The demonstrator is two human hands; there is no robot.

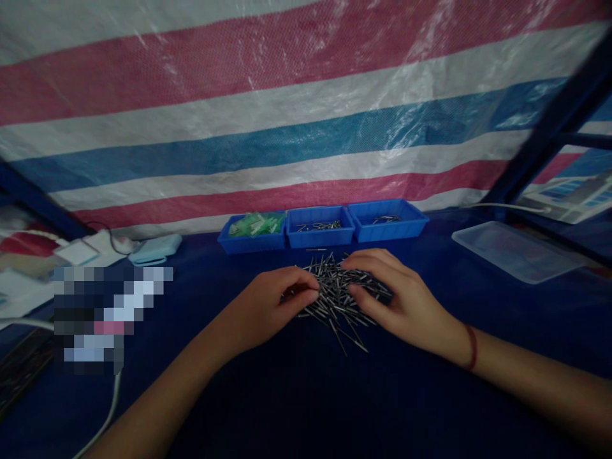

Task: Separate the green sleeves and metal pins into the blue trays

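A loose pile of thin metal rods point(335, 296) lies on the dark blue tabletop, pointing in many directions. At the pile's left side, my left hand point(268, 303) is closed in a pinch, thumb and index fingertips together. What sits between those tips, if anything, is too small to make out. My right hand point(406, 299) reaches over the pile's right side with thumb and fingers apart, its fingertips at the rods. Parts of the pile are hidden under both hands.
Behind the pile stand three blue bins: the left bin point(253, 243) with green plastic bags, the middle bin point(320, 239) and right bin point(389, 231) with rods. A clear plastic lid point(516, 252) lies right. A light blue case point(155, 248) and white cable point(113, 405) are left.
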